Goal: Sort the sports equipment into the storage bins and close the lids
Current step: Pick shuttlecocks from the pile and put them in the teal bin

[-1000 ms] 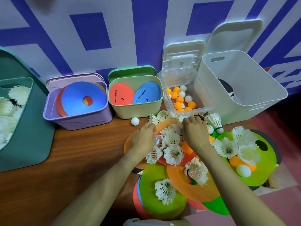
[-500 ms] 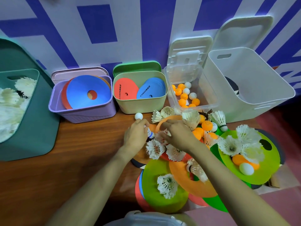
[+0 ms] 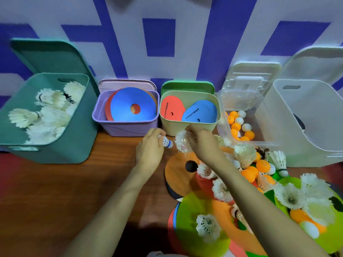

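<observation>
Pinched in the curled fingers of the left hand [image 3: 150, 148], just in front of the beige bin [image 3: 189, 127]: 1 shuttlecock [image 3: 168, 142], long axis roughly level, blue-banded cork pointing right toward the right hand [image 3: 201, 142], feathers mostly hidden in the palm. Clutched in the right hand, against the front wall of that bin: a second shuttlecock [image 3: 182, 144], white skirt flaring left, cork buried under the fingers, outline blurred. Hard to say whether 1 or more in that grip.

Inside the beige bin: a red flat marker [image 3: 171, 110] and blue flat markers [image 3: 201, 113], black print on each; "NICE" legible on the front blue one, the rest too small.

Just left of the beige bin: purple bin [image 3: 126, 128] with a blue ring disc [image 3: 130, 106] leaning inside. Further left: teal bin [image 3: 74, 145] holding stored shuttlecocks [image 3: 46, 112], cut off by the frame edge. Just right of the beige bin: clear box [image 3: 259, 125] with orange and white balls [image 3: 236, 125], print on them unreadable. Beyond that: white bin [image 3: 315, 136], contents mostly hidden.

Behind the bins: 5 lids [image 3: 187, 86], standing open.

In front and right of the beige bin, on the wooden table [image 3: 74, 191]: heap of discs [image 3: 185, 219], loose shuttlecocks [image 3: 289, 196] and loose balls [image 3: 262, 165], partly covered by the right forearm.
</observation>
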Available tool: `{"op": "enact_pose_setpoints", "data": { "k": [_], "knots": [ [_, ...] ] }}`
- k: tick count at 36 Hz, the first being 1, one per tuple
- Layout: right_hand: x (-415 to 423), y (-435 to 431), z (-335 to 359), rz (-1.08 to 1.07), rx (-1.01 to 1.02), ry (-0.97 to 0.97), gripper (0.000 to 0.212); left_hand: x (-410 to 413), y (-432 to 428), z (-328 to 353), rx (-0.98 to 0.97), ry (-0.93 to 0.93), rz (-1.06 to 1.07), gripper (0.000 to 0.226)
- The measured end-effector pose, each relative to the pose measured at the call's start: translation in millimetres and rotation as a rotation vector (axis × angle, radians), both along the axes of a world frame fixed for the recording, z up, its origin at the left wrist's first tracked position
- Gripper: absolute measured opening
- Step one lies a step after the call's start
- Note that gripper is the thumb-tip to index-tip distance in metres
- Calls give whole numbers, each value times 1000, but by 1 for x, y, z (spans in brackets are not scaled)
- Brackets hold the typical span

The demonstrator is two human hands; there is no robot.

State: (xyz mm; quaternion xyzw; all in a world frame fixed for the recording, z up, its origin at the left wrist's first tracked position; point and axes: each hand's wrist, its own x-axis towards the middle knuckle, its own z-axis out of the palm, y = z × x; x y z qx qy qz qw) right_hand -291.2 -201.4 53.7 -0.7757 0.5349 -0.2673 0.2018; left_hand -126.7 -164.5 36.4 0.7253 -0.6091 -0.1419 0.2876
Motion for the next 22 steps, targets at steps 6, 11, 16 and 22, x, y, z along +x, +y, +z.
{"op": "enact_pose_setpoints", "data": {
  "k": [6, 11, 16, 22],
  "knots": [
    [101, -44, 21, 94, -115, -194, 5, 95, 2, 40, -295, 22, 221, 17],
    [205, -67, 43, 233, -165, -316, 9, 186, 21, 71, -542, -33, 367, 20],
    [302, -77, 55, 376, -113, -274, 8, 266, 39, 78, -505, -149, 510, 14],
    [382, -80, 49, 511, -60, -80, 19, 330, 38, 65, -149, -179, 655, 28]
  ]
}}
